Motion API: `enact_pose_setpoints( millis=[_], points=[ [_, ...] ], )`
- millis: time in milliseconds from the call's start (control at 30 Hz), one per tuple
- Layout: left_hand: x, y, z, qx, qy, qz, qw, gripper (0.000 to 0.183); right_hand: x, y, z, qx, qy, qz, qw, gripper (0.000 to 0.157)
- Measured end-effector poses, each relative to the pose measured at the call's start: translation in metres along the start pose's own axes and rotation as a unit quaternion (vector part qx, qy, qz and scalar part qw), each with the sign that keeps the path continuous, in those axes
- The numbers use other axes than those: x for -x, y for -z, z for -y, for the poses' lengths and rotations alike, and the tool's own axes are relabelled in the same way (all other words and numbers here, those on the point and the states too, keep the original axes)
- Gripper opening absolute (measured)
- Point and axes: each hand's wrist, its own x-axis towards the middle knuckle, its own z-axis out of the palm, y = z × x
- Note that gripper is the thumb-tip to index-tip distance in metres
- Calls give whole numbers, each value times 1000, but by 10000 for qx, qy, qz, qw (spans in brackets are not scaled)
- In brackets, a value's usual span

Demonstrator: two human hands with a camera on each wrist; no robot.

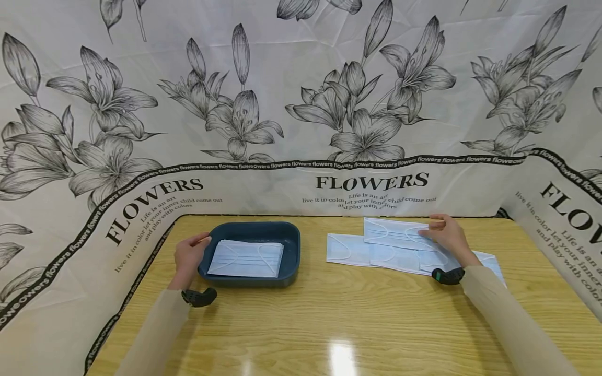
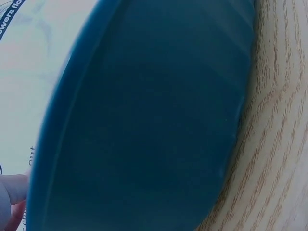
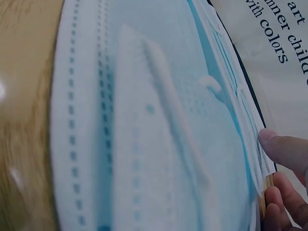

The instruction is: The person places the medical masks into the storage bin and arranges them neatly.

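A dark blue plastic basin [image 1: 294, 250] stands on the left of the table, with a stack of pale blue face masks [image 1: 246, 259] lying in it. At the basin's left edge my left hand [image 1: 190, 257] holds the rim; the left wrist view shows the outer wall [image 2: 154, 115] close up and a little of the fingers [image 2: 14, 190]. Over on the right, my right hand [image 1: 449, 237] pinches the right end of a face mask [image 1: 392, 232], thumb on top and fingers beneath. More face masks [image 1: 348, 249] lie overlapped on the table under it.
The wood-grain table [image 1: 305, 324] is bordered at the back and sides by a white flower-printed cloth [image 1: 263, 190]. Dark devices are strapped to both wrists, and the right one [image 1: 448, 276] is beside the loose masks.
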Motion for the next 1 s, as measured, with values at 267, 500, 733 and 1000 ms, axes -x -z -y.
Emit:
enact_pose_setpoints(
  millis=[267, 500, 733, 1000],
  points=[
    [0, -1, 1, 11, -45, -23, 10000, 36, -1, -1, -3, 56, 145, 11, 9999, 72],
    [1, 0, 1, 34, -70, 28, 10000, 36, -4, -3, -4, 135, 51, -101, 9998, 68],
    [3, 1, -1, 77, -108, 31, 9999, 36, -3, -3, -5, 411, 156, -111, 9990, 59],
    [5, 2, -2, 119, -91, -1, 9999, 36, 0, 4, -4, 540, 472, -57, 9974, 52]
  ],
)
